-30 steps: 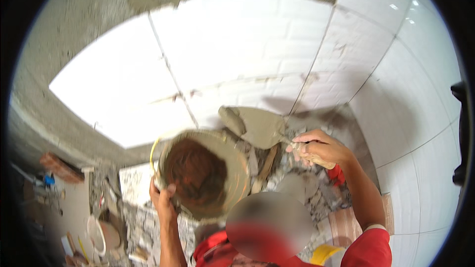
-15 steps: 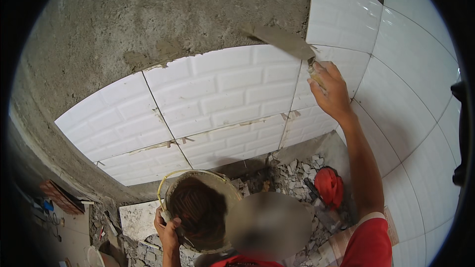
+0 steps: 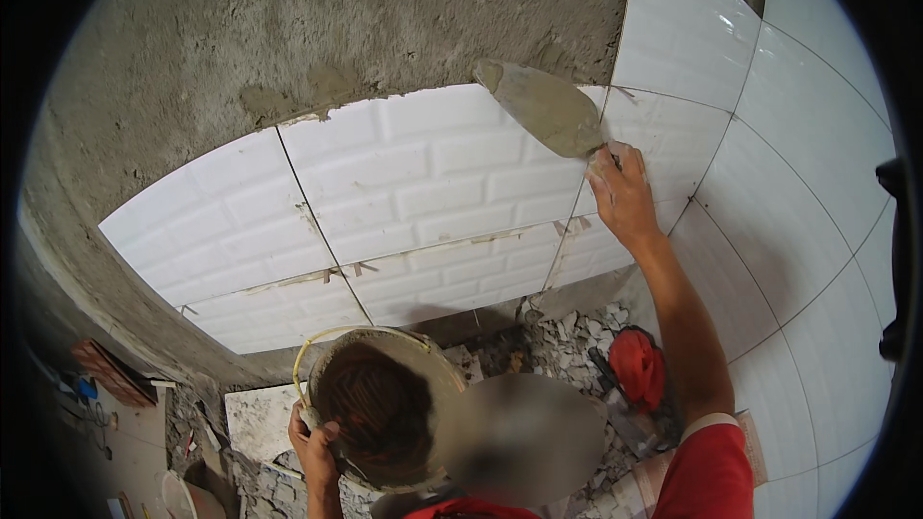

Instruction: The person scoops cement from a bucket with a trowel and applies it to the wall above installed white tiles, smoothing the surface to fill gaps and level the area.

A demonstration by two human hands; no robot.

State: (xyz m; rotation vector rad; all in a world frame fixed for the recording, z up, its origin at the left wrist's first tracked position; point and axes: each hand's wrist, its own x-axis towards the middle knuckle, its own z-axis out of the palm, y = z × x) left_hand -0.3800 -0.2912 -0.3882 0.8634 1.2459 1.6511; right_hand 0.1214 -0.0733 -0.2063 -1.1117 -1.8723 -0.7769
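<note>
My right hand [image 3: 623,190] is wrapped round the handle of a pointed trowel [image 3: 546,113]. Grey mortar coats the blade, whose tip lies at the top edge of the white wall tiles [image 3: 437,159], against the rough cement wall [image 3: 385,14]. Low on the left, my left hand [image 3: 315,447] grips the rim of a mortar-smeared bucket [image 3: 444,394] near the base of its yellow handle [image 3: 306,351]. The inside of the bucket is dark and partly hidden. Wet mortar patches [image 3: 332,84] stick to the wall just above the tiles.
Broken rubble [image 3: 567,332] covers the floor below the tiles, with a red cloth-like bundle [image 3: 636,370] on it. More white tiles [image 3: 769,202] cover the right-hand wall. A second bucket [image 3: 187,498] and a reddish-brown slatted piece [image 3: 108,370] are at the lower left.
The trowel has turned, so its mortar-coated face shows more broadly, and my right hand has dropped slightly lower. My left hand stays on the bucket.
</note>
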